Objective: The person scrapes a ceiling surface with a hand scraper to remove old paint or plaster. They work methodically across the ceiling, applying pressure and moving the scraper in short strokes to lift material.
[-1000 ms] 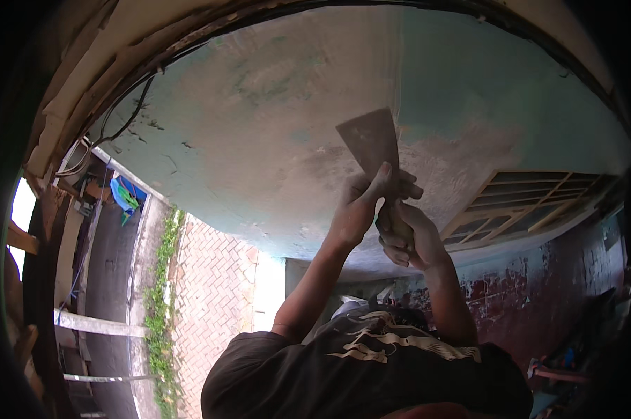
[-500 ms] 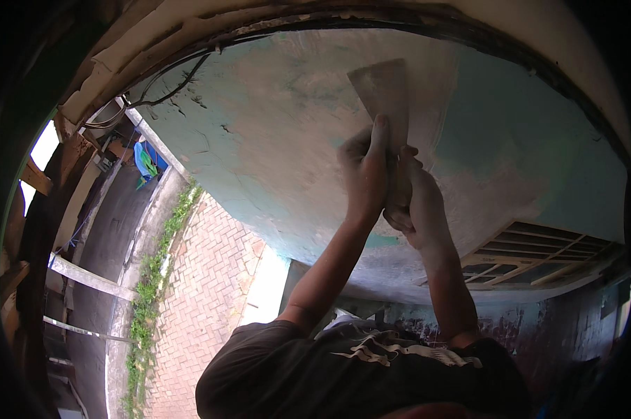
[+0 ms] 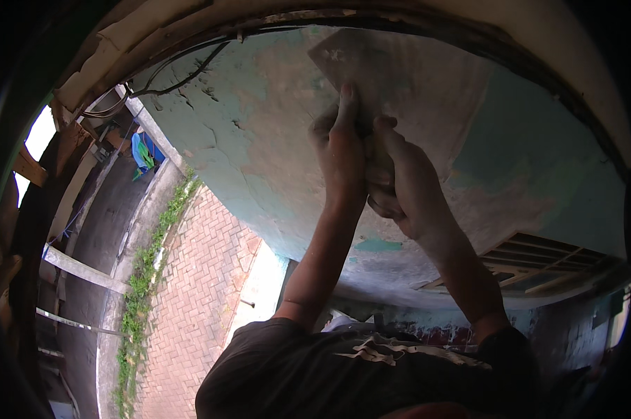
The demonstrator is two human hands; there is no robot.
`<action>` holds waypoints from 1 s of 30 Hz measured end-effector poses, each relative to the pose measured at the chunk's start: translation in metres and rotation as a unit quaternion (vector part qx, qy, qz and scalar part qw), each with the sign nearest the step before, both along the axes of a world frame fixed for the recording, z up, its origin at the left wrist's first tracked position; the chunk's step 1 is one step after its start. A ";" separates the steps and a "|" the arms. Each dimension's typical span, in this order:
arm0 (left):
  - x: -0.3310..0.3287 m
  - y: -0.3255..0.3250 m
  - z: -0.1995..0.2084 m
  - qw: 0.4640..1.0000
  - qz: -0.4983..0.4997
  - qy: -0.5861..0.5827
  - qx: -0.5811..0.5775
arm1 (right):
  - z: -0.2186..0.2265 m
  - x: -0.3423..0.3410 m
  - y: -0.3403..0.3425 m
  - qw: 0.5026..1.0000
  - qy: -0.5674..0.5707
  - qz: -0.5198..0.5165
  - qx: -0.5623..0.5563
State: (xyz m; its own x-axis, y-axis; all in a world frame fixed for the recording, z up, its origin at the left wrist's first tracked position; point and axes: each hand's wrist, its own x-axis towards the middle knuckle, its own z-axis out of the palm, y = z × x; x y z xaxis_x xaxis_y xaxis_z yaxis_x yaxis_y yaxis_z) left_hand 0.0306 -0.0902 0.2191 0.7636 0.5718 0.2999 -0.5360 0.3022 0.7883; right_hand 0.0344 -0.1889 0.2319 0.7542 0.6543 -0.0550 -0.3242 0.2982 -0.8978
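Note:
Both my arms reach up to a pale green wall (image 3: 197, 136) with beige-grey, plaster-like patches. A wide-bladed putty knife (image 3: 361, 70) lies against one of those patches, close to the wall's top edge. My right hand (image 3: 406, 181) is wrapped round its handle, most of which the fingers hide. Beside it, my left hand (image 3: 340, 157) grips the lower blade, its thumb pressed along the face and the other fingers curled behind. Part of the blade looks dusty, with a small pale smear near its left corner.
Dark cables (image 3: 183, 84) hang at the wall's upper left. A slatted vent frame (image 3: 539, 258) is set in the wall at lower right. To the left are brick paving (image 3: 197, 279), a grass strip (image 3: 137, 300), a dark road, and a blue and green bundle (image 3: 144, 153).
The putty knife and both hands have moved up and slightly left along the wall, toward its top edge. The grip of both hands stays much the same.

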 end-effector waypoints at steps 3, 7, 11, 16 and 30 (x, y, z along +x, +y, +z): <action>-0.009 -0.001 -0.016 0.999 -0.008 0.025 -0.021 | -0.025 -0.022 -0.005 0.999 0.038 -0.007 0.011; -0.005 0.025 -0.006 1.000 -0.013 0.001 0.006 | 0.000 -0.012 0.021 0.999 0.018 -0.030 -0.002; -0.016 0.025 0.000 0.999 0.009 0.037 0.007 | -0.019 -0.013 0.029 0.998 0.036 0.010 0.041; -0.009 0.048 0.005 0.998 0.033 0.056 -0.005 | 0.004 -0.011 0.040 1.000 0.014 0.023 0.014; -0.025 0.066 -0.011 0.990 0.101 0.093 0.043 | -0.015 -0.026 0.058 0.997 0.027 0.072 0.022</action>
State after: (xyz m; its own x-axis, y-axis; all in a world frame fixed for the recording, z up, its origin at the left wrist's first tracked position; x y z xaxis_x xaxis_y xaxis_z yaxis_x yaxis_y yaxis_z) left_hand 0.0053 -0.0245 0.2084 0.6837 0.6961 0.2190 -0.4211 0.1313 0.8975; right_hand 0.0085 -0.1310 0.2169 0.6489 0.7585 -0.0607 -0.4132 0.2842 -0.8651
